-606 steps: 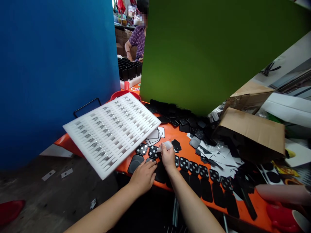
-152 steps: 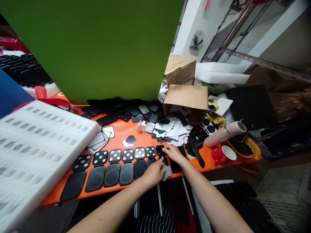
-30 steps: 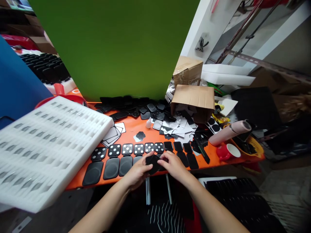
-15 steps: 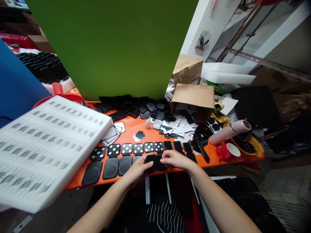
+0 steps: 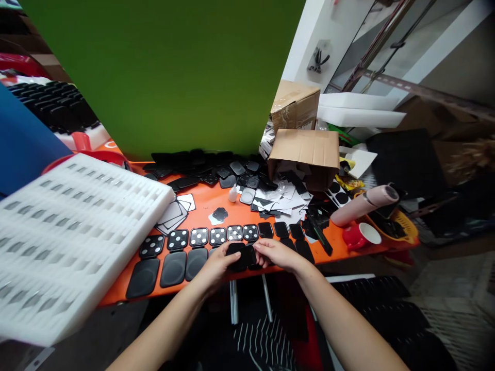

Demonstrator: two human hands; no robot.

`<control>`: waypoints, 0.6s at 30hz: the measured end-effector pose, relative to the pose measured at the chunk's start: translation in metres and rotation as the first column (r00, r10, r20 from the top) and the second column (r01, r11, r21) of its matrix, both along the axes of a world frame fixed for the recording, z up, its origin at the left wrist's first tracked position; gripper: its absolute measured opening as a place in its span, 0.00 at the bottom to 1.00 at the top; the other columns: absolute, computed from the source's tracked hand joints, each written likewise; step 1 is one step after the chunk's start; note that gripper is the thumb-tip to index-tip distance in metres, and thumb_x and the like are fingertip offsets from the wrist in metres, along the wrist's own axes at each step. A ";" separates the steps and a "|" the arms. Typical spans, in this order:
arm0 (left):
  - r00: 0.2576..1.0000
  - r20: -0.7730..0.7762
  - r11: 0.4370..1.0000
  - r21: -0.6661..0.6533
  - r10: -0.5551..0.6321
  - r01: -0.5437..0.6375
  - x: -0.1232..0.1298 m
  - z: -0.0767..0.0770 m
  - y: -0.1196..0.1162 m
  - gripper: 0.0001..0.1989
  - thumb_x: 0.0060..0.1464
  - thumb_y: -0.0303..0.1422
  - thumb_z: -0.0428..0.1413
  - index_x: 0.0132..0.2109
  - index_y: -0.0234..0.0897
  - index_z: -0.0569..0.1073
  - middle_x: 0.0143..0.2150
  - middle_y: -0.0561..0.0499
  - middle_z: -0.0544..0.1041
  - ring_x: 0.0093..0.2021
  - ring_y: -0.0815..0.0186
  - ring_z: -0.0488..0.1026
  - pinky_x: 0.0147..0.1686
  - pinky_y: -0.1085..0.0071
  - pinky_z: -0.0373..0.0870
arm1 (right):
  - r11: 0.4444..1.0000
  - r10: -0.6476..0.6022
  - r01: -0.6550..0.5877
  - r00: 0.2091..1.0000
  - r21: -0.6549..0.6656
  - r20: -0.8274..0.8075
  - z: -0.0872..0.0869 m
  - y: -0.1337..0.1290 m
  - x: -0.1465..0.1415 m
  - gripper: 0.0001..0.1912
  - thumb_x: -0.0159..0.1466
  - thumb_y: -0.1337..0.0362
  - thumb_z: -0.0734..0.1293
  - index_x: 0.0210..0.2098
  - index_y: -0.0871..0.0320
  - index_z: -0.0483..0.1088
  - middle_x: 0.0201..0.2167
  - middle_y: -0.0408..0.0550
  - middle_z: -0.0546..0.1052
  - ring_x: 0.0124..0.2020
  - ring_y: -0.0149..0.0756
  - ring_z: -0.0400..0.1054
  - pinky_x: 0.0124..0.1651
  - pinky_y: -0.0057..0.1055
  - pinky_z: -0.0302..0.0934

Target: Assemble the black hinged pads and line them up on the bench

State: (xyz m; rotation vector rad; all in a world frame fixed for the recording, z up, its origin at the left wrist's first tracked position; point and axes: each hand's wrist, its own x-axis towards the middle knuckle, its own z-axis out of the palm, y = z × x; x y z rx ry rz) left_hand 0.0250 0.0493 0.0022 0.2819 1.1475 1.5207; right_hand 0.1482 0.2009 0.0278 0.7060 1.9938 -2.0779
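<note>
My left hand grips a small black hinged case near the front edge of the orange table, thumb on top. The fingers of my right hand pinch the case's right edge. Behind my hands runs a row of open black cases. Those on the left, such as one case, show white dots in their upper halves. Farther right, the upper halves, such as a plain one, are dark without dots. My hands hide some lower halves in the row.
A white foam tray leans over the table's left side. Behind the row are a small white bottle, paper pieces and an open cardboard box. A pink flask and a red mug stand right. A green panel rises behind.
The view has shifted slightly. In my hands the case looks more opened out and level, and my right fingers have come down along its right edge.
</note>
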 end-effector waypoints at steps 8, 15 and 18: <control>0.995 0.094 1.000 -0.016 -0.009 0.010 0.005 0.004 0.002 0.17 0.43 0.32 0.59 0.43 0.36 0.69 0.38 0.46 0.75 0.36 0.60 0.73 0.39 0.64 0.66 | 0.996 -0.012 0.006 0.998 0.088 0.064 -0.009 -0.005 0.005 0.14 0.54 0.53 0.64 0.26 0.58 0.62 0.21 0.40 0.69 0.22 0.27 0.64 0.25 0.24 0.58; 0.990 0.140 0.999 -0.045 0.009 -0.003 0.005 0.007 0.003 0.16 0.42 0.32 0.60 0.40 0.34 0.71 0.38 0.45 0.75 0.34 0.61 0.73 0.38 0.64 0.68 | 0.982 -0.135 0.127 0.989 0.141 0.051 -0.012 0.011 0.020 0.13 0.54 0.55 0.64 0.23 0.58 0.60 0.18 0.38 0.67 0.21 0.27 0.62 0.24 0.23 0.56; 0.990 0.143 0.996 -0.083 -0.004 0.016 0.006 0.008 0.005 0.15 0.42 0.31 0.60 0.39 0.34 0.70 0.38 0.45 0.75 0.34 0.62 0.73 0.37 0.64 0.68 | 0.919 -0.371 0.365 0.928 0.145 0.016 -0.016 0.029 0.034 0.14 0.51 0.54 0.66 0.23 0.59 0.61 0.16 0.38 0.67 0.19 0.26 0.61 0.21 0.22 0.54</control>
